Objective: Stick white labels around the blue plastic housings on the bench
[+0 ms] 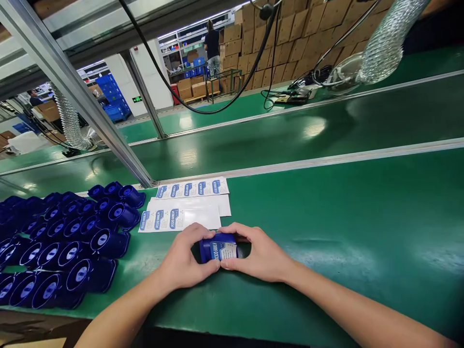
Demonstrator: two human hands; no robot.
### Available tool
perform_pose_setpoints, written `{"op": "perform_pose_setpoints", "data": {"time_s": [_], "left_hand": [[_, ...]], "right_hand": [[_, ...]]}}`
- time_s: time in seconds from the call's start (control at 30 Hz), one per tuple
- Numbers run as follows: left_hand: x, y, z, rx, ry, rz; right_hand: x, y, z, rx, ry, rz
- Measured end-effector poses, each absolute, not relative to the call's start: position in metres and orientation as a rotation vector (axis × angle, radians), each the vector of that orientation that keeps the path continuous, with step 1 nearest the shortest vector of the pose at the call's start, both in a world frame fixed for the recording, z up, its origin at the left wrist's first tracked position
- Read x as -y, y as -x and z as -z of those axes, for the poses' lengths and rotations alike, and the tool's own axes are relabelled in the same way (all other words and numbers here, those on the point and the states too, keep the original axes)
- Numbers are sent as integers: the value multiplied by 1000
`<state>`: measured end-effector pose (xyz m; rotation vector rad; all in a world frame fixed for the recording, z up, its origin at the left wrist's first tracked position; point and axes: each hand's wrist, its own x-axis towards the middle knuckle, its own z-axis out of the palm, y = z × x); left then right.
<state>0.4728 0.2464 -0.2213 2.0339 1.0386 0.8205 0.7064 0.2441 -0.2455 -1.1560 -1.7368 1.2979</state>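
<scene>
Holding blue housing [216,243] sideways, long axis left-right, label [224,251] facing camera.

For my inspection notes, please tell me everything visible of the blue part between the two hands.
The blue part is dark, smooth and shiny, perhaps moulded plastic, with a rounded body. A blue and white printed label faces the camera. The part is over the green table, apparently on its side; contact there is unclear. The left hand and right hand hold it from both sides, partly hiding it.
</scene>
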Motion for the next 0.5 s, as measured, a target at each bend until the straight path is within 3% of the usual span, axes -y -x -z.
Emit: {"op": "perform_pose_setpoints", "data": {"time_s": [0.5], "left_hand": [[-251,-475,216,-1134,-1853,-790]], "right_hand": [[-244,-709,245,1479,1076,-1575]]}}
